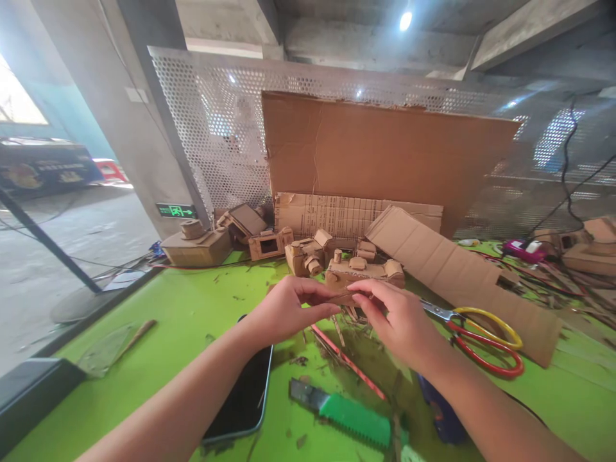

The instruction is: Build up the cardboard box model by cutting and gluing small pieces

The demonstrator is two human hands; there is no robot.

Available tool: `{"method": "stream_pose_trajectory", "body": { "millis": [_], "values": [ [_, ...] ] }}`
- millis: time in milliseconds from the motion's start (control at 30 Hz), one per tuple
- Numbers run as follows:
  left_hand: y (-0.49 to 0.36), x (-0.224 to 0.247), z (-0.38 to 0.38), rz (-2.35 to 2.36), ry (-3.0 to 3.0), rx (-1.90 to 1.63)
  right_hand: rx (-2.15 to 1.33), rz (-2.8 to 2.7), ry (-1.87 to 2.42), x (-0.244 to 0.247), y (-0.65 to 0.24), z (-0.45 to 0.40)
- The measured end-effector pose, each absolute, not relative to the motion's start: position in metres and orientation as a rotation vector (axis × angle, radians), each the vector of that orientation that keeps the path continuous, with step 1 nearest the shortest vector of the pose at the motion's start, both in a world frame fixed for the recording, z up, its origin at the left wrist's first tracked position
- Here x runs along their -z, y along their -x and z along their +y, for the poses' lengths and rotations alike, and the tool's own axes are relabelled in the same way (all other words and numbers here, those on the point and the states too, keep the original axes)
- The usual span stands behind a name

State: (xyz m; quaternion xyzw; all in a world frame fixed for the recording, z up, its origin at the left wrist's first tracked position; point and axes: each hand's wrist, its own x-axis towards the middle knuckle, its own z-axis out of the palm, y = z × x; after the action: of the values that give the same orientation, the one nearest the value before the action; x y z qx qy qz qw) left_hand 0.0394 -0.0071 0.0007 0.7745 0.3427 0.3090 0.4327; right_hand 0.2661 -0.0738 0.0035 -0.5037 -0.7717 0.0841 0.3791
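Between both hands, above the green table [192,308], is a thin strip of cardboard [342,296]. My left hand [293,305] pinches its left end between thumb and fingers. The right end is gripped by the fingertips of my right hand [389,314]. Just behind the hands stands a cardboard model camera [363,274], with a second cardboard camera [308,253] to its left. Cardboard scraps lie below the fingers, near a thin red stick [349,362]. A green-handled utility knife [346,414] rests closer to me.
Scissors [481,333] with red and yellow handles lie right of my right hand. A phone [243,391] is under my left forearm. Cardboard sheets [385,154] lean at the back. A dark blue tool [440,410] lies beside my right forearm. A cardboard box [197,247] stands back left.
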Motion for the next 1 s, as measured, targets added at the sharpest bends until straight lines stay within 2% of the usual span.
{"method": "stream_pose_trajectory", "body": {
  "millis": [467, 733, 1000],
  "values": [
    [-0.041, 0.005, -0.007, 0.825, -1.9, -0.773, -0.242, -1.994, 1.284, -0.002, -0.265, -0.074],
    [-0.045, 0.003, -0.011, 0.875, -1.959, -0.922, -0.225, -1.962, 1.29, -0.002, -0.265, -0.074],
    [-0.042, 0.01, -0.004, 0.727, -1.693, -0.739, -0.624, -1.808, 1.35, -0.004, -0.264, -0.074]
  ]
}}
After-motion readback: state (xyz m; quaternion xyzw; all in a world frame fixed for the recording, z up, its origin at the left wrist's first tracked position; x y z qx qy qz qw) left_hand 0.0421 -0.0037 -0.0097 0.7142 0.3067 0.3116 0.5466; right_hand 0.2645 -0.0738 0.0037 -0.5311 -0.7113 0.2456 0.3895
